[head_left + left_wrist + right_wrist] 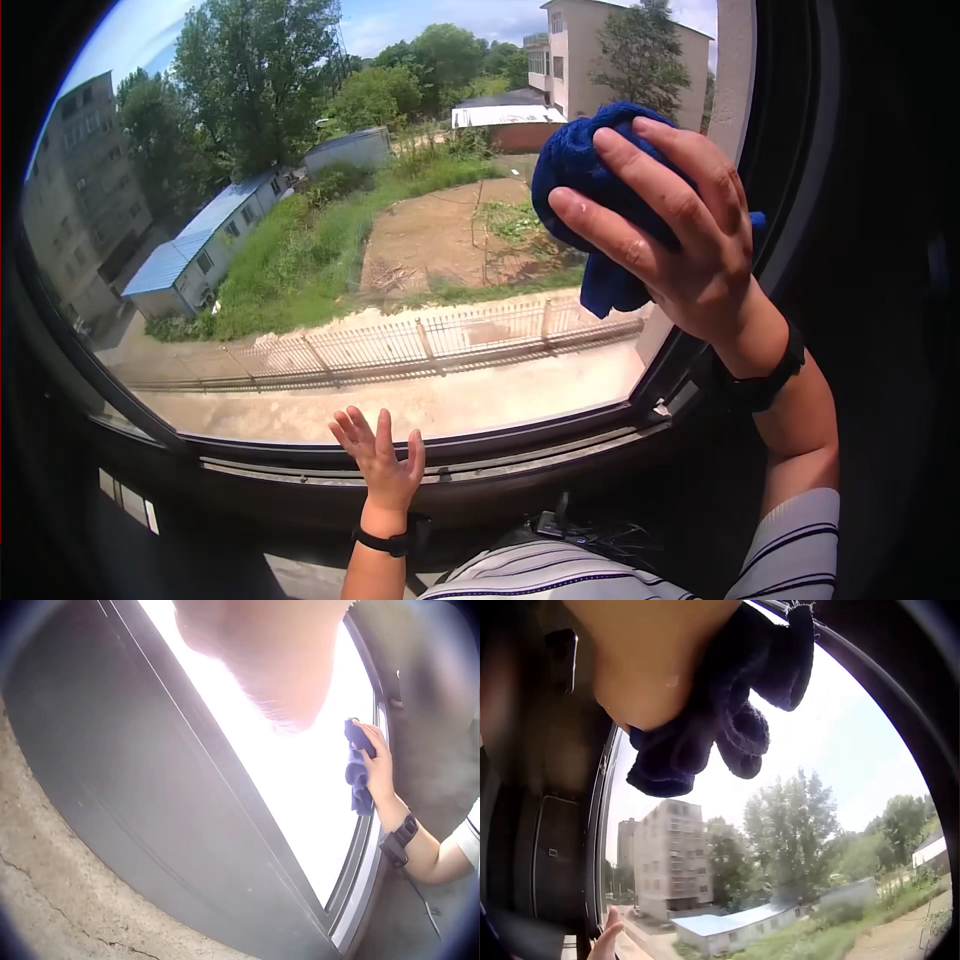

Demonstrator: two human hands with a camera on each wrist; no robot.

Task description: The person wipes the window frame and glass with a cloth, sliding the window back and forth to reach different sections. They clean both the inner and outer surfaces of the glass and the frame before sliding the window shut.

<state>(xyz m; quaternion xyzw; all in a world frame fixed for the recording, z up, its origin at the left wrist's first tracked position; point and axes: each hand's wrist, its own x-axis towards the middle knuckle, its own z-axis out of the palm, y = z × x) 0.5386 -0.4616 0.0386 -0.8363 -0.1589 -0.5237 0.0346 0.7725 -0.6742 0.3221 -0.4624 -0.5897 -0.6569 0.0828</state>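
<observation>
My right hand (695,245) holds a bunched blue cloth (565,175) at the right side of the window glass (420,350). Its fingers are spread and bent over the cloth. Seen from the left wrist, the cloth (358,776) hangs in folds below the palm, beside the window's edge. Loose folds of the cloth (742,739) also show dark against the sky in the right wrist view. Low at the window, my left hand (382,462) is raised with fingers apart and nothing in it. It overlaps the bottom frame in the head view.
The dark window frame (500,445) and its sill track run along the bottom. A rough concrete surface (45,877) lies beside a wide grey panel (150,772). Beyond the glass are a fence (425,340), trees, low sheds and buildings.
</observation>
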